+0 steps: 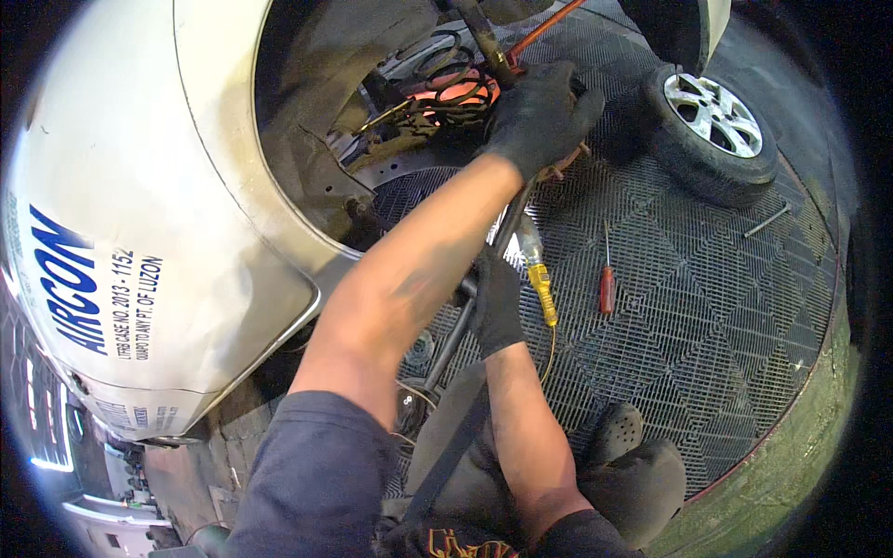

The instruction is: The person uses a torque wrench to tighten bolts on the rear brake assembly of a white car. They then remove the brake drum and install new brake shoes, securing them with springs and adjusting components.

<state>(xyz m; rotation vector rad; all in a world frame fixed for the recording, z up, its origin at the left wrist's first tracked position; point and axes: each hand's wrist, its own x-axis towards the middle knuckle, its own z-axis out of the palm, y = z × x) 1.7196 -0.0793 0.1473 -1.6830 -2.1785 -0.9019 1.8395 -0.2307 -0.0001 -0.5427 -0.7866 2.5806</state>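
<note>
My left hand [539, 116], in a dark glove, is closed beside the open wheel well. Its own back hides what it grips. Just past its knuckles are a red rod [547, 30] and a dark upright bar [486, 33]. A black coil spring [456, 74] stands left of it, with orange-red showing behind. Lower down, my gloved right hand [497, 307] is wrapped round a long dark bar [510, 223], which runs up under my left wrist. A lit work lamp with a yellow handle [541, 290] lies close to the right hand.
A removed wheel [712, 121] lies on the dark grid mat [707, 279] at the far right. Near it are a metal rod-like tool [768, 220] and a red-handled screwdriver [607, 288]. The white vehicle body [139, 167] fills the left side. A thin cord trails from the lamp.
</note>
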